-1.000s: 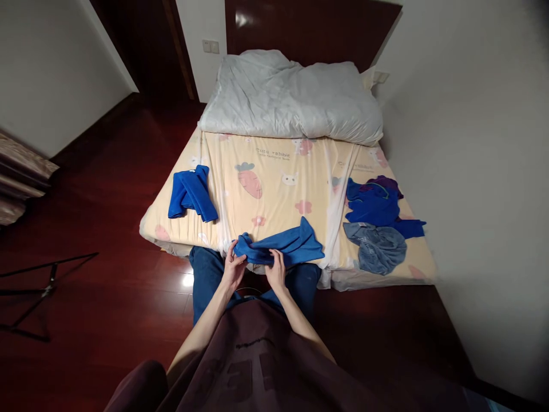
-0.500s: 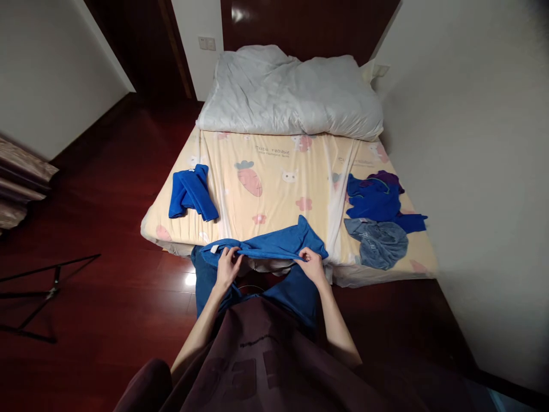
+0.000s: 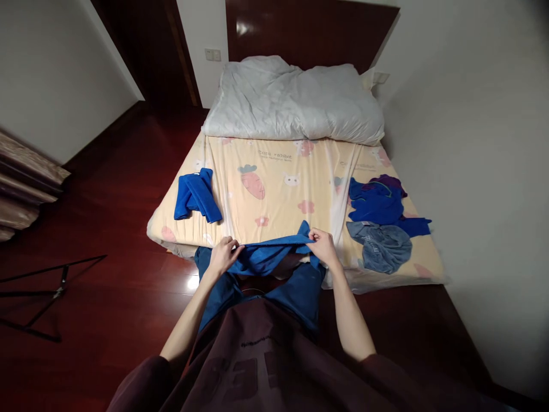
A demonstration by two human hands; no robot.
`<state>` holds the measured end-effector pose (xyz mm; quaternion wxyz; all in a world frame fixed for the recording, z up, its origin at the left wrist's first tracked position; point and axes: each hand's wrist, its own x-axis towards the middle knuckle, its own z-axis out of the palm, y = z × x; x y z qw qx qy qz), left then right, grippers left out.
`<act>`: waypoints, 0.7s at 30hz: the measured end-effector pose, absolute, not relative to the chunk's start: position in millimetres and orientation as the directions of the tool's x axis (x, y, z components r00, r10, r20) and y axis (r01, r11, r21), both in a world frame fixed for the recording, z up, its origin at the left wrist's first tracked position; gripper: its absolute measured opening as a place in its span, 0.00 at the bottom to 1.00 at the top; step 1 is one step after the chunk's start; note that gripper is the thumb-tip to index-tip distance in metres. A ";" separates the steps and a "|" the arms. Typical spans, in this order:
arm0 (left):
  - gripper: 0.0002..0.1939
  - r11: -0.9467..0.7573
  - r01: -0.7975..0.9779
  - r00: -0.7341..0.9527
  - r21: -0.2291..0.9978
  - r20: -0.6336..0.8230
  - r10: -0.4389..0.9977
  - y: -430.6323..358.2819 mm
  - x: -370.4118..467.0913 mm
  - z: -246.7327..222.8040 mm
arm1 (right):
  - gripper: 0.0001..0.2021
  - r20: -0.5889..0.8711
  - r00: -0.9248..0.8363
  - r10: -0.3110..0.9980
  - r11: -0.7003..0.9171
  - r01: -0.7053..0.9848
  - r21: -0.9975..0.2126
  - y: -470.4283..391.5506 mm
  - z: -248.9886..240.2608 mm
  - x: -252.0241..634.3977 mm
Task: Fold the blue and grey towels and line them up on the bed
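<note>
A blue garment (image 3: 268, 254) is stretched between my two hands at the bed's near edge, over my lap. Its upper edge is drawn nearly straight, and the rest hangs in folds below. My left hand (image 3: 223, 255) pinches the left end of that edge. At the other end, my right hand (image 3: 322, 246) grips the cloth between thumb and fingers, with a pointed flap standing up beside it. I cannot make out which kind of garment it is.
A folded blue garment (image 3: 197, 196) lies on the bed's left. To the right are a heap of blue and purple clothes (image 3: 377, 200) and a crumpled grey-blue denim piece (image 3: 384, 246). A pale quilt (image 3: 295, 103) covers the far end. Black stand legs (image 3: 32, 294) stand on the floor at left.
Both hands have lifted the garment's edge and pulled it taut; the right hand rose more. The cloth that lay gathered on the bed's edge now hangs below my hands. The view has shifted slightly.
</note>
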<state>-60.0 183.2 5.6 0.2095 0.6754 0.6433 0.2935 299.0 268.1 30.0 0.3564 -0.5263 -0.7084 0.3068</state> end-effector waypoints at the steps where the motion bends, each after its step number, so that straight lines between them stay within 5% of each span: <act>1: 0.18 -0.139 0.741 0.009 0.657 0.197 0.980 187.1 -63.9 7.3 | 0.10 0.187 -0.205 0.961 0.270 0.537 -0.799 272.4 35.7 301.2; 3: 0.17 -0.231 0.705 0.065 0.671 0.264 0.962 195.5 -72.0 8.9 | 0.07 0.221 -0.206 0.953 0.300 0.554 -0.777 282.5 46.8 307.2; 8: 0.13 -0.208 0.633 0.195 0.746 0.106 0.975 214.0 -89.7 7.2 | 0.03 0.376 -0.034 0.926 0.330 0.557 -0.762 305.3 64.4 323.2; 11: 0.11 -0.235 0.650 0.187 0.723 0.148 0.971 220.5 -97.7 16.1 | 0.03 0.467 0.069 0.881 0.347 0.577 -0.739 308.8 61.9 329.0; 16: 0.13 -0.401 0.744 0.252 0.535 0.332 0.909 225.0 -104.9 59.0 | 0.11 0.581 0.083 0.810 0.363 0.707 -0.607 306.7 27.8 333.7; 21: 0.16 -0.451 0.826 0.262 0.339 0.476 0.839 226.9 -102.7 89.6 | 0.15 0.480 0.006 0.877 0.344 0.690 -0.637 301.7 -40.6 330.2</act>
